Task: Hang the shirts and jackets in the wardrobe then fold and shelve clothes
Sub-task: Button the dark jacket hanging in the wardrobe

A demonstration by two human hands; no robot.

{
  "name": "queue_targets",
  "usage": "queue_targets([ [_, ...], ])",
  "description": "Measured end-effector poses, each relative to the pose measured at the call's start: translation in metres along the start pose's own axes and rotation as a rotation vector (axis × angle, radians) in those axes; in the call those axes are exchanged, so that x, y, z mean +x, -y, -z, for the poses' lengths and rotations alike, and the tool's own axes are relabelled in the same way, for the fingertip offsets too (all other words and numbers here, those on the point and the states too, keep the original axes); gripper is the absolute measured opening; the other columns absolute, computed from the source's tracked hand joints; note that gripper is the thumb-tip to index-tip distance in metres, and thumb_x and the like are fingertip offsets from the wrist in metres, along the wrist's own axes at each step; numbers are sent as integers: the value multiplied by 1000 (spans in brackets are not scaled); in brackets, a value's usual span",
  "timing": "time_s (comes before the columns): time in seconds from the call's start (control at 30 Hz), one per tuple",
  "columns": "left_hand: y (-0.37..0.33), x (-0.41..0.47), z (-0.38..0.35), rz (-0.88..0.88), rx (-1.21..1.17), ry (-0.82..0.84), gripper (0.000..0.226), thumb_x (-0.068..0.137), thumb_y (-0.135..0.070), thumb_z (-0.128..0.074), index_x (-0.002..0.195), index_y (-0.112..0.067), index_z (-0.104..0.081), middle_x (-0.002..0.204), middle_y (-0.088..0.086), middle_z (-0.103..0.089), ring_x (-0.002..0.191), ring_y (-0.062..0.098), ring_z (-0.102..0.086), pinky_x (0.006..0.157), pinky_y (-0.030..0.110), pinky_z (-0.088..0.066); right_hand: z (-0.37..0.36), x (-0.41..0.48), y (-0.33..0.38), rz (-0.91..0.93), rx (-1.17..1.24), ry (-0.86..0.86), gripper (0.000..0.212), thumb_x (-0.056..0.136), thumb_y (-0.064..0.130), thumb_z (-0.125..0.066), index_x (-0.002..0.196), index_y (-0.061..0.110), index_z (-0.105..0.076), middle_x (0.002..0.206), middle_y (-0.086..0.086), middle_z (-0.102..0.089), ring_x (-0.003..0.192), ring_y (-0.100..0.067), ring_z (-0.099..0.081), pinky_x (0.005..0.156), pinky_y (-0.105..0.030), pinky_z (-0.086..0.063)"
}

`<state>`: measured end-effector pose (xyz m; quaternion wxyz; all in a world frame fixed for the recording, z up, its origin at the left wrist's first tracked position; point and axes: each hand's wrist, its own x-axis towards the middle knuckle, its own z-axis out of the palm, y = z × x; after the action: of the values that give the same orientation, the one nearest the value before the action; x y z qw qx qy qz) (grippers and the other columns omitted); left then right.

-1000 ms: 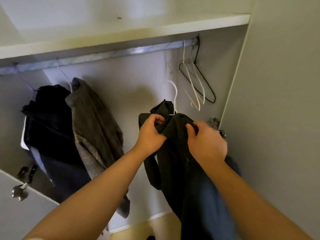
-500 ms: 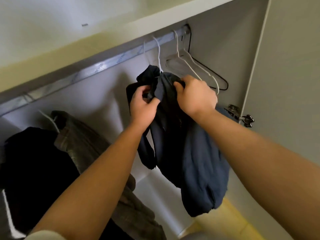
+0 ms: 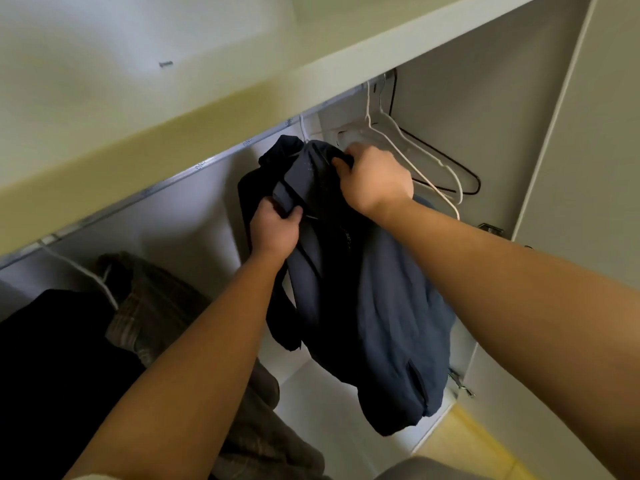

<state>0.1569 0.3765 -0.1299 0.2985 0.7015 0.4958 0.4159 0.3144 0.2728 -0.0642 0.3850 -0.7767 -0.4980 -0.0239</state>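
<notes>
Step in hand: hanging. Folding and shelving not yet begun, as far as this view shows.

Left hand (image 3: 273,230): fingers curled, pinching a front edge of the dark blue jacket (image 3: 374,323) below the collar.
Right hand (image 3: 375,180): fingers (image 3: 346,166) curled round the cloth at the shoulder, higher up.

Jacket: held inside the wardrobe, just under the rail (image 3: 173,176), right of centre. It is bunched at the collar and twisted, with one sleeve trailing on the left and the body sagging in soft folds. Thin, limp cloth.

Its white hanger (image 3: 304,128) shows only as a hook rising from the collar to the rail. Cannot tell if the hook is seated.

Next move, judged: confirm the hook is over the rail, let the weight settle, then pull the shoulders square before letting go.

Further back: empty hangers (image 3: 415,161) at the right end of the rail. On the left hang a brown garment (image 3: 156,299) and a black garment (image 3: 52,358).
</notes>
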Motion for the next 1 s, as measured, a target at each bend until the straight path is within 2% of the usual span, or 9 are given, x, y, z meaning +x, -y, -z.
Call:
queue_targets([
  [0.1, 4, 6, 0, 11, -1, -19, 35, 86, -16, -74, 119, -9, -65, 116, 9, -71, 110, 25, -65, 88, 26, -47, -10, 6, 1, 14, -5, 24, 25, 98, 45, -45, 97, 24, -59, 100, -8, -67, 92, -35, -62, 66, -34, -34],
  [0.3, 16, -2, -5, 63, 26, 42, 43, 78, -7, -78, 119, -6, -65, 109, 5, -70, 104, 24, -65, 92, 35, -54, -37, 3, -10, 82, -40, 78, 28, 99, 48, -43, 101, 24, -58, 101, -10, -67, 91, -37, -61, 65, -35, -34],
  [0.4, 26, -12, -6, 85, 14, 48, 41, 75, -4, -77, 108, -12, -54, 95, -5, -61, 92, 19, -61, 80, 29, -49, -45, 1, -19, 146, -93, 73, 32, 101, 48, -41, 108, 21, -58, 101, -12, -67, 90, -38, -61, 63, -35, -33],
  [0.47, 32, -15, -5, 115, -24, 18, 45, 76, -3, -75, 111, -13, -47, 100, -1, -59, 94, 21, -60, 82, 31, -50, -48, 3, -24, 182, -122, 58, 34, 101, 47, -41, 112, 19, -56, 101, -14, -67, 91, -39, -61, 63, -35, -34],
  [0.6, 44, -20, -2, 260, -113, -28, 36, 82, -1, -64, 117, -9, -56, 105, 5, -63, 103, 29, -62, 94, 39, -52, -58, -14, -31, 176, -232, -109, 40, 96, 45, -49, 121, 14, -55, 110, -15, -61, 102, -37, -55, 81, -41, -35],
  [0.7, 56, -26, 1, 305, -103, 18, 18, 83, 0, -62, 91, -17, -64, 92, 2, -66, 101, 33, -65, 88, 39, -53, -70, -42, -38, 102, -200, -281, 47, 89, 42, -58, 126, 14, -54, 121, -14, -51, 111, -35, -47, 97, -49, -33],
  [0.8, 63, -30, -1, 271, -49, 5, 22, 83, -1, -65, 104, -8, -68, 98, 3, -66, 103, 33, -65, 89, 38, -52, -80, -68, -46, 53, -133, -323, 45, 83, 36, -65, 121, 13, -55, 125, -15, -48, 112, -34, -44, 97, -51, -33],
  [0.87, 63, -33, -5, 232, -4, -9, 31, 83, -2, -68, 113, -4, -66, 110, 9, -67, 106, 33, -65, 91, 38, -52, -86, -84, -51, 19, -84, -277, 36, 81, 29, -68, 110, 10, -56, 115, -16, -50, 103, -37, -47, 86, -46, -37],
  [1.0, 66, -43, -11, 159, 66, -6, 47, 83, -13, -75, 125, -1, -58, 127, 19, -60, 116, 35, -59, 100, 40, -48, -96, -104, -60, -119, 30, 61, 23, 88, 22, -62, 105, 12, -50, 110, -13, -49, 98, -37, -50, 80, -42, -42],
])
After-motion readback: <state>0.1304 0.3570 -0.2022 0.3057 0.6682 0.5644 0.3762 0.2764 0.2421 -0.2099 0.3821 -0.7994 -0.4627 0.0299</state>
